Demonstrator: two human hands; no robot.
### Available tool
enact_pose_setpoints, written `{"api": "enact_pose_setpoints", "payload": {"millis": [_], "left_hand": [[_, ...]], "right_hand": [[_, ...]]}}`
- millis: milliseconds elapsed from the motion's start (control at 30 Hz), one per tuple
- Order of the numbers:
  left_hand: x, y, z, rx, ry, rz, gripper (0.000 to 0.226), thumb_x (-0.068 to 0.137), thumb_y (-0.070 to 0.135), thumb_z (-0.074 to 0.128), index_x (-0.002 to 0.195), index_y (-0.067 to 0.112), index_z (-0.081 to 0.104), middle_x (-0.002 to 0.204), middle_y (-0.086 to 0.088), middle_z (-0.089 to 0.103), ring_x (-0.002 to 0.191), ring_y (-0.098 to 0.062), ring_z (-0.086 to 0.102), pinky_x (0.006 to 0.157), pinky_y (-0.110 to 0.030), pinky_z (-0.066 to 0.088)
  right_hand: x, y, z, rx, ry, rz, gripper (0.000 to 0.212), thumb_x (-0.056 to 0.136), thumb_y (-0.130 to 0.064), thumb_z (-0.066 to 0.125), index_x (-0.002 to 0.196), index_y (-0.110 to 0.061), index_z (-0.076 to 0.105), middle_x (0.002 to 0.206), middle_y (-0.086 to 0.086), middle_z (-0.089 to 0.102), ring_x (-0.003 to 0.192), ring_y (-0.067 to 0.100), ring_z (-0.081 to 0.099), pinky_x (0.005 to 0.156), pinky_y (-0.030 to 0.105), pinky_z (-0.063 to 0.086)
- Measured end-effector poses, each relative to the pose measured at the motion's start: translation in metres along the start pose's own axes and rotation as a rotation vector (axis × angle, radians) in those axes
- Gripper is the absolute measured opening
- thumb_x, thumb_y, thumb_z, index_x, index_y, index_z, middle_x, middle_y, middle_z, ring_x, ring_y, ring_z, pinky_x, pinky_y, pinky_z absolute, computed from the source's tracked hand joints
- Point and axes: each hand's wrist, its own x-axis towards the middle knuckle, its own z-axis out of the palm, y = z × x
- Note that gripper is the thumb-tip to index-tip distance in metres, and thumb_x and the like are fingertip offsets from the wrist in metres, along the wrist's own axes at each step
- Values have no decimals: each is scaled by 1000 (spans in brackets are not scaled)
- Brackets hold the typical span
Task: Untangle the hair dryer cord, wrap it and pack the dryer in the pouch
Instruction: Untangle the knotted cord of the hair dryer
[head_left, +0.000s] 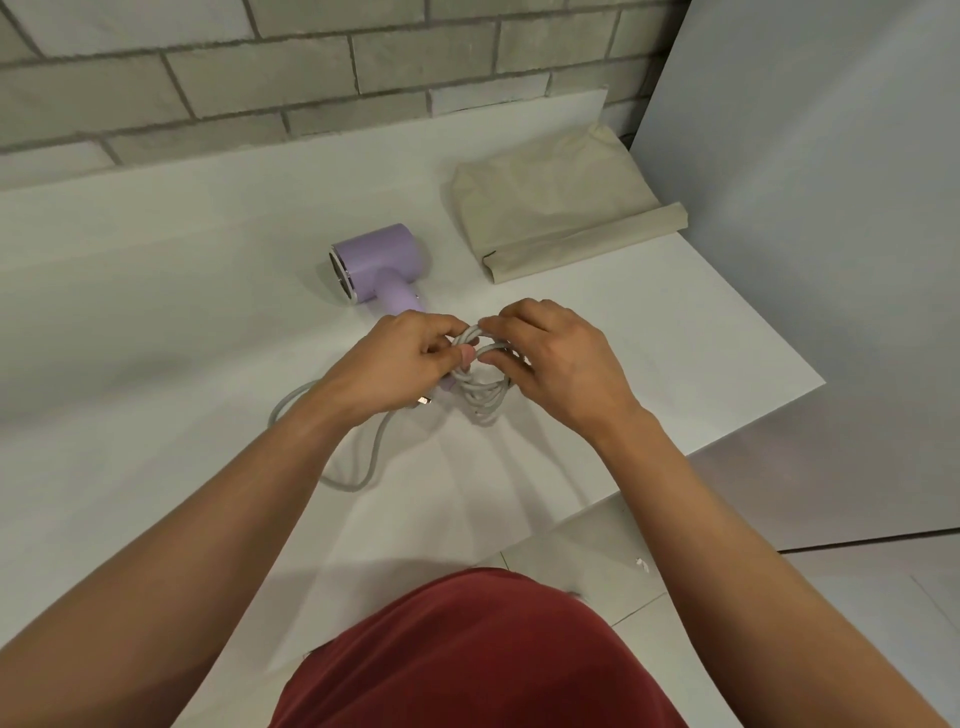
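My left hand and right hand pinch a coiled pale grey cord above the white desk. The lilac plastic hair dryer lies just beyond; the beige fabric pouch lies far right.

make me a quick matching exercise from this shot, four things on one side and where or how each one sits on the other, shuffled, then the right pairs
Things:
1. hair dryer
2. pouch
3. cord bundle
4. loose cord loop

States:
A. held between both hands
B. trailing on the table, below the left arm
C. lying flat, far right of the table
D. lilac, lying on its side behind the hands

Pairs: 1-D, 2-C, 3-A, 4-B
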Motion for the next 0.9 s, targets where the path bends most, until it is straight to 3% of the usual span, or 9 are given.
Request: {"api": "enact_pose_setpoints", "payload": {"millis": [167, 233, 333, 433, 533, 600, 700, 800, 900], "left_hand": [[1, 3, -4, 35, 8, 62, 18, 101, 29, 63, 109, 38, 77, 83, 3, 77, 78, -8, 74, 75, -44, 62], [0, 2, -4, 30, 19, 69, 19, 101, 31, 63, 110, 40, 77, 82, 2, 76, 77, -10, 73, 76, -40, 59], [-1, -3, 0, -12, 23, 48, 18, 101, 32, 64, 109, 40, 77, 80, 0, 74, 74, -18, 73, 77, -45, 61], [-5, -8, 0, -82, 30, 19, 18, 100, 27, 66, 108, 38, 78, 83, -2, 75, 75, -22, 75, 77, -50, 61], [-8, -9, -1, -177, 41, -15, 17, 101, 23, 66, 109, 32, 78, 93, 2, 78, 81, -18, 77, 78, -55, 62], [-9, -7, -1, -177, 72, -29, 15, 101, 21, 64, 108, 26, 77, 93, 4, 78, 78, -19, 76, 76, -54, 62], [-9, -9, -1, -146, 82, -65, 15, 101, 20, 62, 101, 23, 77, 91, 4, 78, 77, -22, 76, 76, -52, 63], [-11, -12, -2, -120, 73, -75, 16, 102, 19, 61, 100, 22, 76, 91, 5, 79, 77, -22, 77, 78, -51, 63], [-13, -10, -3, -111, 68, -62, 16, 102, 21, 61, 98, 22, 76, 91, 6, 79, 77, -20, 76, 79, -50, 63]], "right_hand": [[3, -4, 2, 23, 86, 56, 19, 99, -28, 68, 105, -14, 77, 98, 0, 74, 78, 26, 70, 62, 39, 56], [0, -5, 5, 81, 106, 107, 19, 100, -29, 67, 106, -15, 77, 98, -2, 74, 76, 25, 70, 59, 40, 56], [-3, -6, 8, 191, 102, 177, 18, 98, -28, 69, 104, -15, 78, 94, -3, 75, 75, 20, 70, 59, 40, 56], [-5, -11, 8, 341, 84, 323, 12, 97, -25, 72, 101, -15, 78, 89, -8, 77, 78, 12, 71, 69, 41, 58], [-2, -18, 3, 564, 94, 546, 6, 98, -24, 72, 97, -18, 74, 88, -15, 75, 83, 6, 70, 76, 30, 58], [6, -19, -1, 602, 41, 600, 5, 99, -25, 70, 97, -20, 71, 89, -16, 74, 88, 5, 69, 76, 27, 57], [12, -12, -7, 463, -131, 489, 12, 98, -27, 68, 109, -21, 71, 103, -14, 72, 100, 6, 65, 86, 30, 52], [15, -9, -11, 207, -205, 190, 37, 94, -24, 72, 131, -22, 67, 123, -4, 66, 110, 22, 60, 90, 35, 51], [18, -12, -8, 4, -184, -18, 30, 88, -22, 79, 118, -21, 75, 104, -2, 71, 90, 28, 63, 71, 33, 45]]}}
